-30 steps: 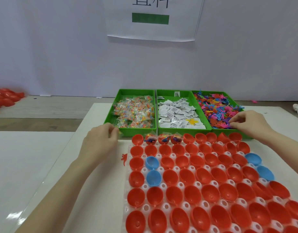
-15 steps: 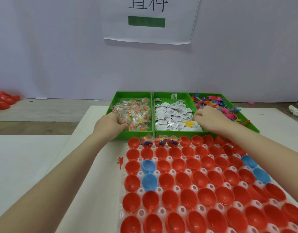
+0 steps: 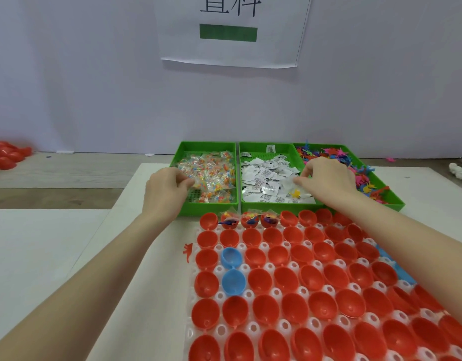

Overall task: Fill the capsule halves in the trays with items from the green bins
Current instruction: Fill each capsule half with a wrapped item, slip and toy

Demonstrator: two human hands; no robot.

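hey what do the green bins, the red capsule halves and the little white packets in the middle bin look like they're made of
Green bins: likely rigid moulded plastic, with a perforated grid floor and an even, slightly shiny colour.
Red capsule halves: probably thin glossy plastic, with smooth curved shells showing soft highlights.
White packets: seemingly paper or film sachets, flat and crinkled, printed with dark barcode-like marks; which of the two is unclear.

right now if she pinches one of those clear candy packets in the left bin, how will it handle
Probably light and floppy: the clear packets lie crumpled and heaped in the left green bin. The glossy film looks slippery, so one may slide from the left hand. Neighbours overlap, so an extra packet might lift too.
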